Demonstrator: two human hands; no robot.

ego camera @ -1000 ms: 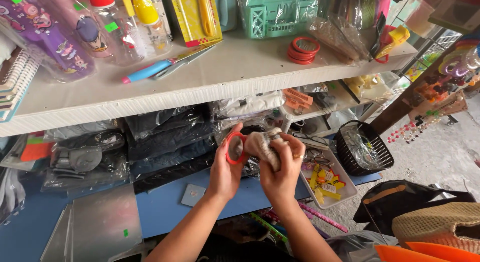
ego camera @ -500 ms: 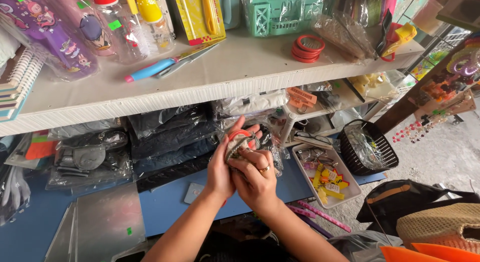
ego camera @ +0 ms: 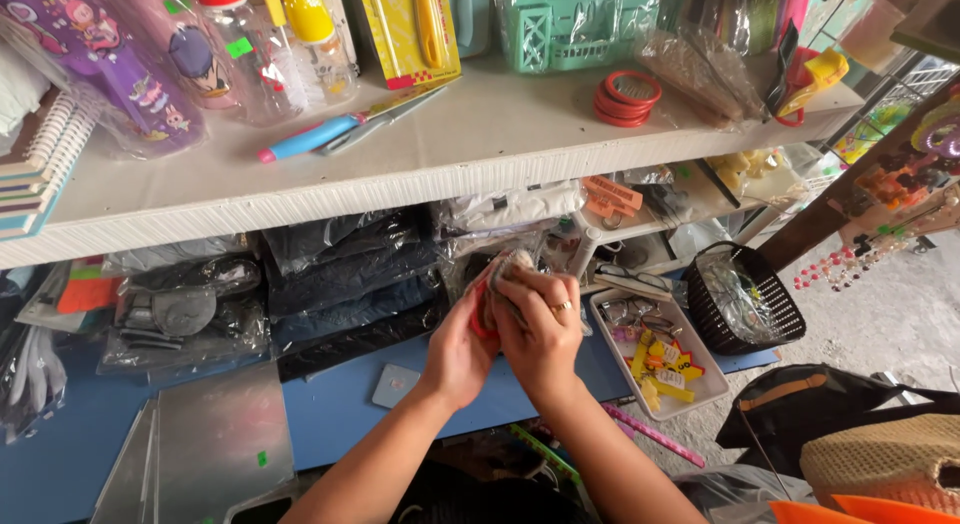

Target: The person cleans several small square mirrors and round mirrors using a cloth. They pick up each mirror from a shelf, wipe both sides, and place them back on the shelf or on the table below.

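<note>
My left hand (ego camera: pixel 455 349) holds a small round mirror with a red rim (ego camera: pixel 480 319) upright in front of the lower shelf. Only a sliver of the red rim shows between my hands. My right hand (ego camera: pixel 545 329), wearing a ring, presses a beige cloth (ego camera: pixel 512 269) flat over the mirror's face and covers most of it. Both hands are close together above the blue table (ego camera: pixel 330 414).
A white shelf (ego camera: pixel 470 134) carries a stack of red-rimmed mirrors (ego camera: pixel 625 99), a blue and pink utensil (ego camera: pixel 310 139), bottles and a green basket. Bagged dark goods (ego camera: pixel 340 274) fill the space below. A white tray (ego camera: pixel 690 389) and black basket (ego camera: pixel 745 304) sit at right.
The mirror's face was visible beside the cloth a second ago. My right hand has since moved over it with the cloth and now covers it, rubbing across it.
</note>
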